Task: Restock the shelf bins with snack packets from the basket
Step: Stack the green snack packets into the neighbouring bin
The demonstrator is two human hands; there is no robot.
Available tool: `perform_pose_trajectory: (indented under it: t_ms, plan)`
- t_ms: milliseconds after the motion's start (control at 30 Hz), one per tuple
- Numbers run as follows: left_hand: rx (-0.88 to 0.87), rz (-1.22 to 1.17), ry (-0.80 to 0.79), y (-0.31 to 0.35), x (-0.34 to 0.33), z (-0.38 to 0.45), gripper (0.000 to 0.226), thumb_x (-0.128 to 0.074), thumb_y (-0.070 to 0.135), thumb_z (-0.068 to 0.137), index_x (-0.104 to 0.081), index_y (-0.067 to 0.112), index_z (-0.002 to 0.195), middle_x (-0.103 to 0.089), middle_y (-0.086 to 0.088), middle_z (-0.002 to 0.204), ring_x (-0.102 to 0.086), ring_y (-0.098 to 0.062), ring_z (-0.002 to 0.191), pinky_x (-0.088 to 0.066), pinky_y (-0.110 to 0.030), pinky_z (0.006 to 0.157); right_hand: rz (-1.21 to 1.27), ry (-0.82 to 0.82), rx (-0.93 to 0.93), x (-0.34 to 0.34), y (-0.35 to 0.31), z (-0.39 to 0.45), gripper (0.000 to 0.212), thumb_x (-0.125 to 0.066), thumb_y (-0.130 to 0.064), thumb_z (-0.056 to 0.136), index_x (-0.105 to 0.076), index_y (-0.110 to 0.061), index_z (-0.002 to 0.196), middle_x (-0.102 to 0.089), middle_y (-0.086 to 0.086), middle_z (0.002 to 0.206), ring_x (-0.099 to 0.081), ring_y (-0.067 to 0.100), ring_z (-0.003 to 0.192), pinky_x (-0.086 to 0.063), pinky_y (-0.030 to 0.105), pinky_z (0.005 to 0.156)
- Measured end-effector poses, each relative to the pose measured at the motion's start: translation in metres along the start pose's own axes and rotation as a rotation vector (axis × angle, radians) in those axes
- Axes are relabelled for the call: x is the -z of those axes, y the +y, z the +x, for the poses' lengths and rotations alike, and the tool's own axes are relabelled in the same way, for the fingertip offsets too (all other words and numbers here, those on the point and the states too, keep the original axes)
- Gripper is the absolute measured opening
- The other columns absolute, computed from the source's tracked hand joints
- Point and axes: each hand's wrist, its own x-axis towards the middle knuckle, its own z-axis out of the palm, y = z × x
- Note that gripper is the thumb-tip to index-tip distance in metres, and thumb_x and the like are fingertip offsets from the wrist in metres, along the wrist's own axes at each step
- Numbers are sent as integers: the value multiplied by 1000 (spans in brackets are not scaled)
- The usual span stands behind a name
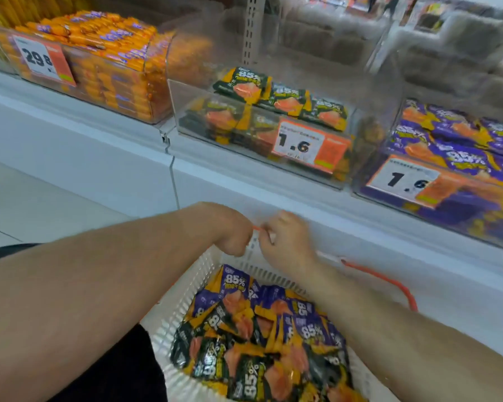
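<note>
1. Bare forearms fill the lower view, reaching forward over a white slatted plastic basket (169,314) that serves as landmark here.
2. Inside the basket lies a loose heap of snack packets (262,340), some purple and yellow, some black and yellow, printed "85%".
3. At the basket's far rim the left hand (233,233) is curled into a fist, fingers tucked under and pinching one end of a thin orange cord (389,281).
4. Just beside it, the right hand (285,242) has its fingers (266,231) bent in and pinching the same cord; motion blur hides the exact grip.
5. Right of the basket, the cord trails in a loop along the white shelf base (99,158).
6. Above and beyond the basket stands a clear plastic bin (186,123), partly filled with black and yellow packets (244,85), with an orange price label (308,146) reading 1.6.
7. Up and right of the basket, a second clear bin (366,187) holds purple packets (453,146), also tagged 1.6.
8. Up and left of the basket, a third clear bin (157,71) is packed with orange sausage sticks (99,33), labelled 29.8.
</note>
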Motion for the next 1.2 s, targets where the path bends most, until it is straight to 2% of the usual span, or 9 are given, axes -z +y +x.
perform_pose_trajectory:
  t_ms: [100,167,333,400,533,667,767,900,1200]
  plan:
    - [-7,40,21,8,-6,4,40,-41,21,100,-50,12,138,-47,-6,145,-47,-24,128,-40,-35,99,54,-582,-432,-42,22,-58,34,-46,-21,95,-48,-12,62,-48,7,61,-43,21,55,-35,34,52]
    - [-13,56,4,13,-6,5,41,-38,21,102,-49,12,139,-43,-4,148,-41,-20,134,-37,-33,103,101,-838,-538,-64,29,-91,30,-47,-18,93,-47,-14,63,-46,5,60,-40,19,52,-32,32,50]
    - [-29,38,25,17,-3,12,39,-43,22,98,-52,16,135,-53,-4,136,-54,-23,118,-45,-34,92,93,-1190,-498,-82,22,-139,13,-61,-27,87,-61,-14,84,-59,6,79,-57,21,73,-46,35,61]
    - [-28,24,31,17,-3,16,38,-44,23,98,-52,18,135,-54,-3,133,-55,-21,114,-46,-33,91,35,-1238,-462,-84,20,-147,25,-68,-39,83,-61,-16,92,-64,5,89,-61,21,80,-52,36,66]
    - [-19,-1,38,15,-3,19,37,-45,23,98,-52,19,134,-55,-2,130,-56,-20,111,-45,-31,87,-122,-1277,-333,-86,13,-152,39,-76,-46,77,-59,-13,90,-60,1,83,-61,21,78,-51,33,62]
    - [-12,-16,39,15,-4,20,38,-45,23,98,-51,19,136,-55,-1,131,-55,-19,112,-42,-30,85,-175,-1225,-336,-88,10,-153,25,-72,-20,83,-50,-11,76,-52,1,76,-58,24,76,-45,29,54]
    - [-24,-41,33,15,-3,20,40,-45,23,98,-50,20,137,-54,-1,134,-54,-20,116,-41,-30,88,-67,-1179,-424,-92,16,-153,30,-66,-8,83,-43,-17,66,-47,0,68,-49,17,62,-36,24,45]
    - [-30,-67,37,9,2,16,38,-46,24,98,-54,16,134,-55,-4,134,-54,-22,119,-44,-35,97,98,-1105,-491,-79,26,-141,25,-64,-14,87,-46,-22,72,-48,-3,74,-45,13,67,-36,25,53]
    - [95,-210,114,-41,40,-15,51,-56,43,95,-50,19,140,-46,0,145,-49,-23,127,-40,-38,107,275,-739,-372,11,12,-31,27,-60,-19,93,-42,-25,73,-45,-6,67,-42,7,59,-34,24,54]
